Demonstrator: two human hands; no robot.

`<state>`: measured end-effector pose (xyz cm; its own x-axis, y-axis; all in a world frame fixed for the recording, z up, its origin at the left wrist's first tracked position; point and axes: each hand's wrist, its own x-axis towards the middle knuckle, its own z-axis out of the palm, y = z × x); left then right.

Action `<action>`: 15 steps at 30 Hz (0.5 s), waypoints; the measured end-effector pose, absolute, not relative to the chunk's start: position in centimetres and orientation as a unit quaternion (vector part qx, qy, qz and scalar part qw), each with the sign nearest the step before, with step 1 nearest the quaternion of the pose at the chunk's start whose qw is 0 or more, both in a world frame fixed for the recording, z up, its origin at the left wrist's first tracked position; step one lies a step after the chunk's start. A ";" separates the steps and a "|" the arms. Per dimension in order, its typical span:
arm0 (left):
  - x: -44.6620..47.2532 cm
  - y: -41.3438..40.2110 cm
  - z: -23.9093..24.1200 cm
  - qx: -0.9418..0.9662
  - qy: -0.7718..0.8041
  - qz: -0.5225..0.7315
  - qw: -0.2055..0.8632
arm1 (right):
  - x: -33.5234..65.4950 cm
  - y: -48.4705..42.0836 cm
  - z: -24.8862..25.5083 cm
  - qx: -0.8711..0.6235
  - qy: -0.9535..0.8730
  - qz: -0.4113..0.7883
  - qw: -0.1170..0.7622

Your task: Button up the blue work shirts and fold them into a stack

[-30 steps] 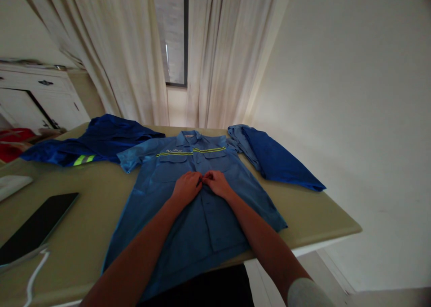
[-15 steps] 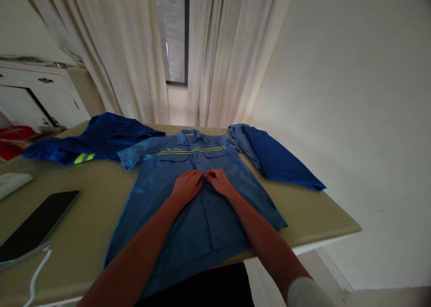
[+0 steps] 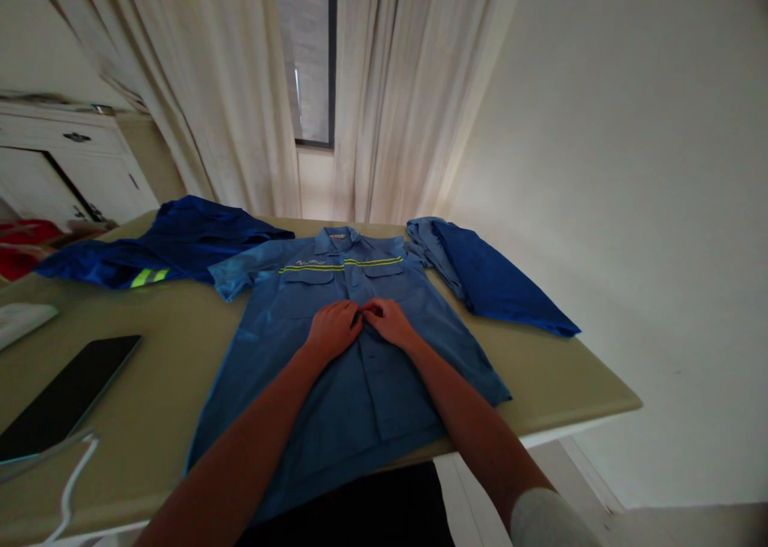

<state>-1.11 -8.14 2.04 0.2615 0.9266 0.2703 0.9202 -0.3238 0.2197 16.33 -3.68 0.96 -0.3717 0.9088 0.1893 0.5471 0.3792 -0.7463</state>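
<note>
A short-sleeved blue work shirt (image 3: 288,419) lies face up in front of me, its collar at the far side and its lower hem at the near table edge. Two yellow lines cross its chest above the flap pockets. My left hand (image 3: 334,328) and my right hand (image 3: 387,320) meet at the middle of the front placket. Fingers of both are pinched on the shirt's front edges, thumbs and fingertips close together. Any button between them is hidden by the fingers.
Dark blue clothing (image 3: 192,239) with a reflective band lies at the far left, folded blue garments (image 3: 498,283) at the right. A black tablet-like device (image 3: 69,395), a white cable (image 3: 72,483) and a white object (image 3: 24,323) are on the table (image 3: 174,355). Curtains (image 3: 240,91) hang behind.
Both hands stay at the same spot on the placket, with only slight finger movement. The view has tilted a little; the garments lie as before.
</note>
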 end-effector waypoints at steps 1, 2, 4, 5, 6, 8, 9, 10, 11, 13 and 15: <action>-1.1 -8.1 2.0 0.793 0.583 0.176 0.013 | 16.3 -3.8 1.0 -0.474 -0.773 0.292 0.304; -1.0 -8.1 2.0 0.793 0.584 0.174 0.018 | 16.3 -3.9 1.1 -0.477 -0.772 0.286 0.307; -1.0 -8.1 2.1 0.794 0.581 0.173 0.039 | 16.4 -4.1 1.5 -0.480 -0.774 0.273 0.310; -1.0 -8.0 2.2 0.794 0.580 0.174 0.054 | 16.5 -4.2 1.8 -0.478 -0.780 0.264 0.307; -1.1 -8.0 2.3 0.792 0.582 0.173 0.071 | 16.7 -4.4 2.2 -0.474 -0.790 0.253 0.296; -1.4 -8.0 2.6 0.778 0.598 0.166 0.100 | 17.2 -5.2 3.4 -0.458 -0.822 0.232 0.246; -1.6 -8.1 2.7 0.770 0.609 0.157 0.112 | 17.5 -5.8 4.1 -0.451 -0.840 0.223 0.206; -1.9 -8.1 2.9 0.765 0.616 0.145 0.123 | 17.6 -6.7 4.7 -0.449 -0.853 0.211 0.159; -2.3 -8.3 3.0 0.766 0.614 0.132 0.137 | 17.7 -7.7 5.3 -0.457 -0.861 0.194 0.112; -3.2 -8.7 3.3 0.789 0.576 0.116 0.180 | 17.6 -10.2 6.1 -0.494 -0.858 0.135 0.038; -4.0 -9.2 3.4 0.817 0.505 0.120 0.250 | 17.3 -12.6 6.1 -0.534 -0.842 0.074 0.009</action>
<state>-4.01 -9.17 3.42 0.4609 0.8857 -0.0559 0.7660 -0.3651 0.5291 17.28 -12.64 6.08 -0.4306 0.9003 -0.0636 0.8975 0.4197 -0.1352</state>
